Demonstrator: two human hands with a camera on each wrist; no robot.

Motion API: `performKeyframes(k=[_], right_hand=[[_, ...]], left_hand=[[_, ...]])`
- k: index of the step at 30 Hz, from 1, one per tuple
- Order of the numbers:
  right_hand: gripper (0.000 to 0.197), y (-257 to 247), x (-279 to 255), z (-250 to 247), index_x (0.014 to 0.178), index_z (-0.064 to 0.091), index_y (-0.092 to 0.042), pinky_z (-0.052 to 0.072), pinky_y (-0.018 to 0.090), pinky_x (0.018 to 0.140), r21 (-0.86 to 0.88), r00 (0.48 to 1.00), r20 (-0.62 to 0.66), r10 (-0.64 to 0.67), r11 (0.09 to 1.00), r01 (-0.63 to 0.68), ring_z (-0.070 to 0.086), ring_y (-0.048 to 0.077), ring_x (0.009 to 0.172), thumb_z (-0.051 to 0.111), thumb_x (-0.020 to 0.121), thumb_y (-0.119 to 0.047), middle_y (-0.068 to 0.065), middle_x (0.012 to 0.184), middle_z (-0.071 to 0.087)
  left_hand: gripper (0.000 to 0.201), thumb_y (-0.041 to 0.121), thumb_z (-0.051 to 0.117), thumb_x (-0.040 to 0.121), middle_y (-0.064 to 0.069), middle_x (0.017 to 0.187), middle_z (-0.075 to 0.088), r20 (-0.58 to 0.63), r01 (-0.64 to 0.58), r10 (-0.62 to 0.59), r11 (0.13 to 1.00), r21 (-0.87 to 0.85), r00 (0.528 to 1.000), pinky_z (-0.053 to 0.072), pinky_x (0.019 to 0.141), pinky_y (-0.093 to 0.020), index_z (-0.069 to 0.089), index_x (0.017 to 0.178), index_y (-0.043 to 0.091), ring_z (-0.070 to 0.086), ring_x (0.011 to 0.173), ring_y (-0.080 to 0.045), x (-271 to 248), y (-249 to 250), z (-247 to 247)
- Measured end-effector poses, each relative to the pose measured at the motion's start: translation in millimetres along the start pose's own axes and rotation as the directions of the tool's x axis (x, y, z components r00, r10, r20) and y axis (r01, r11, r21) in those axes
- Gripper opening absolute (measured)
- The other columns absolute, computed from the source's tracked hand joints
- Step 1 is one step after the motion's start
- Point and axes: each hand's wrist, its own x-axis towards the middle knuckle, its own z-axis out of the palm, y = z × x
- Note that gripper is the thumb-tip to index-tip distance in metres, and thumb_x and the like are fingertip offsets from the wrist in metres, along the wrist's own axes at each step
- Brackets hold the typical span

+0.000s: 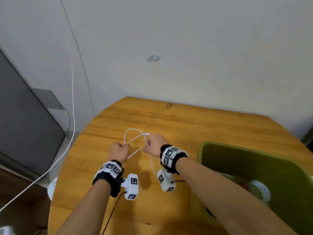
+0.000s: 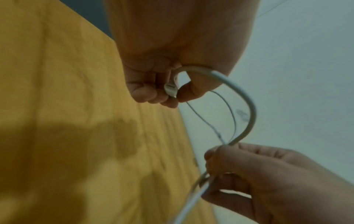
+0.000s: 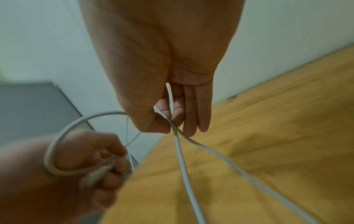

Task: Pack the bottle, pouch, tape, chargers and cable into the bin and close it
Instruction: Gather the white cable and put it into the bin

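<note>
A thin white cable loops in the air between both hands above the wooden table. My left hand pinches the cable's plug end between thumb and curled fingers. My right hand pinches two crossing strands between thumb and fingertips. One strand hangs down below the right wrist. The green bin stands open at the right, and my right forearm crosses over it. Inside it a white tape roll shows, with other contents blurred.
The table's rounded edge drops off at the left, and the pale wall rises right behind it. A white cord hangs down that wall to the floor. A grey cabinet stands at the far left.
</note>
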Motion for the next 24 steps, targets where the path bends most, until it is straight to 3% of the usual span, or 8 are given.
performKeyframes(k=[3, 6, 9, 13, 15, 17, 20, 24], right_hand=[[0.016, 11, -22, -44, 0.070, 0.073, -0.009, 0.037, 0.027, 0.051, 0.148, 0.982, -0.163, -0.094, 0.982, 0.119, 0.053, 0.015, 0.057, 0.074, 0.079, -0.022, 0.003, 0.062, 0.062], [0.005, 33, -53, -93, 0.079, 0.079, -0.013, 0.046, 0.025, 0.057, 0.240, 0.949, -0.256, -0.182, 0.939, 0.245, 0.058, 0.005, 0.057, 0.076, 0.075, -0.011, -0.007, 0.059, 0.065], [0.004, 63, -95, -140, 0.083, 0.078, -0.008, 0.042, 0.011, 0.053, 0.294, 0.944, -0.230, -0.238, 0.907, 0.301, 0.055, -0.004, 0.048, 0.079, 0.079, -0.006, -0.013, 0.052, 0.065], [0.006, 119, -151, -184, 0.084, 0.078, -0.003, 0.053, 0.015, 0.063, 0.351, 0.948, -0.197, -0.251, 0.885, 0.307, 0.067, 0.007, 0.060, 0.081, 0.079, -0.002, 0.006, 0.067, 0.076], [0.007, 149, -175, -195, 0.086, 0.079, -0.004, 0.048, 0.012, 0.060, 0.307, 0.961, -0.148, -0.235, 0.912, 0.271, 0.066, 0.004, 0.059, 0.083, 0.079, -0.005, 0.001, 0.066, 0.075], [0.007, 180, -200, -200, 0.086, 0.080, -0.009, 0.048, 0.018, 0.061, 0.266, 0.971, -0.120, -0.207, 0.936, 0.232, 0.068, 0.009, 0.061, 0.083, 0.080, -0.011, 0.002, 0.067, 0.076], [0.006, 222, -228, -200, 0.086, 0.079, -0.018, 0.054, 0.033, 0.070, 0.257, 0.980, -0.120, -0.160, 0.948, 0.186, 0.075, 0.019, 0.071, 0.083, 0.081, -0.020, 0.000, 0.074, 0.078], [0.005, 266, -252, -186, 0.088, 0.077, -0.015, 0.051, 0.013, 0.069, 0.267, 0.993, -0.006, -0.116, 0.957, 0.113, 0.074, 0.006, 0.070, 0.080, 0.085, -0.016, -0.009, 0.074, 0.078]], left_hand=[[0.006, 0.016, 0.053, 0.086, -0.013, 0.069, 0.064, 0.009, -0.115, 0.117, 0.984, -0.139, 0.993, 0.046, 0.049, -0.030, 0.051, 0.081, 0.012, 0.055, 0.058, -0.026, -31, 50, 13], [0.011, 0.007, 0.050, 0.088, -0.014, 0.064, 0.058, 0.074, -0.228, 0.250, 0.946, -0.229, 0.965, 0.034, 0.036, -0.023, 0.047, 0.079, 0.012, 0.045, 0.043, -0.022, -64, 98, 33], [0.011, 0.005, 0.049, 0.087, -0.014, 0.062, 0.053, 0.155, -0.284, 0.340, 0.911, -0.299, 0.928, 0.032, 0.037, -0.023, 0.046, 0.079, 0.011, 0.041, 0.039, -0.021, -99, 140, 66], [0.009, 0.006, 0.048, 0.087, -0.006, 0.054, 0.053, 0.288, -0.338, 0.436, 0.881, -0.332, 0.853, 0.032, 0.038, -0.023, 0.049, 0.080, 0.012, 0.041, 0.036, -0.017, -144, 180, 118], [0.011, 0.007, 0.049, 0.089, -0.006, 0.056, 0.055, 0.359, -0.360, 0.464, 0.876, -0.320, 0.810, 0.034, 0.039, -0.023, 0.049, 0.080, 0.013, 0.043, 0.038, -0.016, -162, 189, 143], [0.011, 0.006, 0.049, 0.090, -0.008, 0.060, 0.055, 0.422, -0.374, 0.463, 0.884, -0.280, 0.779, 0.036, 0.039, -0.023, 0.048, 0.081, 0.012, 0.044, 0.041, -0.017, -178, 192, 169], [0.008, 0.006, 0.051, 0.090, -0.008, 0.061, 0.056, 0.507, -0.394, 0.443, 0.895, -0.208, 0.739, 0.036, 0.039, -0.020, 0.049, 0.084, 0.011, 0.045, 0.039, -0.013, -193, 192, 201], [0.008, 0.012, 0.051, 0.093, -0.009, 0.064, 0.058, 0.639, -0.410, 0.355, 0.910, -0.068, 0.682, 0.033, 0.038, -0.020, 0.047, 0.086, 0.013, 0.042, 0.040, -0.014, -206, 182, 239]])
